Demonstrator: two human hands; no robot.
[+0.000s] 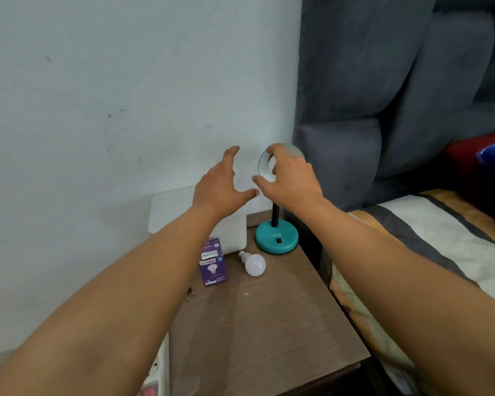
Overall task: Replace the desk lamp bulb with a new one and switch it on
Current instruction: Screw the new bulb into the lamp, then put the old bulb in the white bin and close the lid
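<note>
A teal desk lamp stands at the back right of the bedside table, with its round base (277, 238) and a black stem. My right hand (290, 178) wraps over the lamp's teal shade (265, 162), whose white inside faces left. My left hand (222, 184) hovers just left of the shade with fingers spread, holding nothing. A loose white bulb (255, 264) lies on its side on the table in front of the base. A purple bulb box (213, 262) stands to the left of that bulb.
The brown wooden table (269, 324) sits between a white wall and a bed (440, 252) with a grey padded headboard. A white box-shaped object (232, 232) stands behind the purple box. A white power strip (157, 378) lies at the table's lower left.
</note>
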